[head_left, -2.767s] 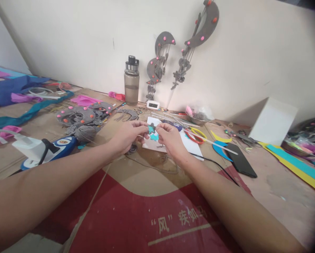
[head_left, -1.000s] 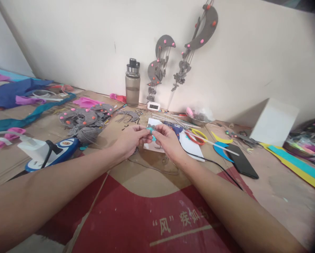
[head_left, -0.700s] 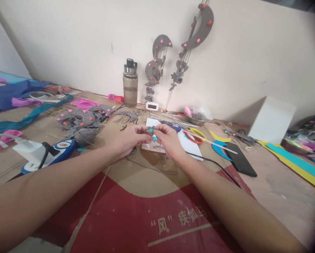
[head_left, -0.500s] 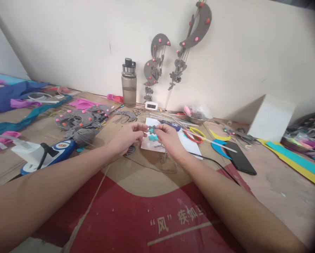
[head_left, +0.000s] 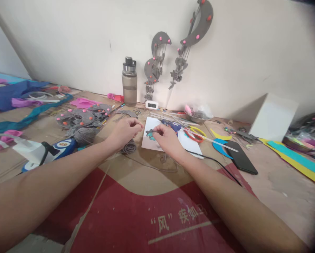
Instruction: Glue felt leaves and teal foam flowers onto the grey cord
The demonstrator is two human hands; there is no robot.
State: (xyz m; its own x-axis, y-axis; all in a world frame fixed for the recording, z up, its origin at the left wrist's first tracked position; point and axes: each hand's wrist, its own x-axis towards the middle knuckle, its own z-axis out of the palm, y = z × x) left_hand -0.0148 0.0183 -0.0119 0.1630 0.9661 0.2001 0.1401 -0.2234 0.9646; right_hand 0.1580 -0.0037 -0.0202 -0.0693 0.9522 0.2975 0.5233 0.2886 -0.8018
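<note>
Your right hand (head_left: 162, 135) pinches a small star-shaped piece (head_left: 149, 133) between thumb and forefinger, its other fingers curled; the piece is grey above with turquoise below, and you cannot tell whether that turquoise belongs to it or to something behind. It sits over a sheet of white paper (head_left: 150, 123) on the table. Your left hand (head_left: 126, 133) is just beside it, loosely curled, thumb tip close to the forefinger; you cannot tell whether a strand is caught there. Under your left wrist lies a coil of grey yarn (head_left: 129, 147), a loose length trailing between your forearms. The cardboard (head_left: 104, 218) nearest you is printed red, with pale characters reading “风” 疾如马, the last partly shaded beside your right forearm. By your right hand are a dark blue object (head_left: 175, 128), scissors (head_left: 197, 141) with red and yellow handles, and a black phone (head_left: 243, 160), a translucent stick lying across its top. On the left, you have a ball of grey yarn (head_left: 85, 135) and a blue-and-white power strip (head_left: 64, 146) whose round label is too small to read. Farther back, an upright bottle (head_left: 129, 88) stands near a white digital clock (head_left: 152, 105), its digits unclear. Dotted grey crescents (head_left: 160, 38) hang on the wall.
</note>
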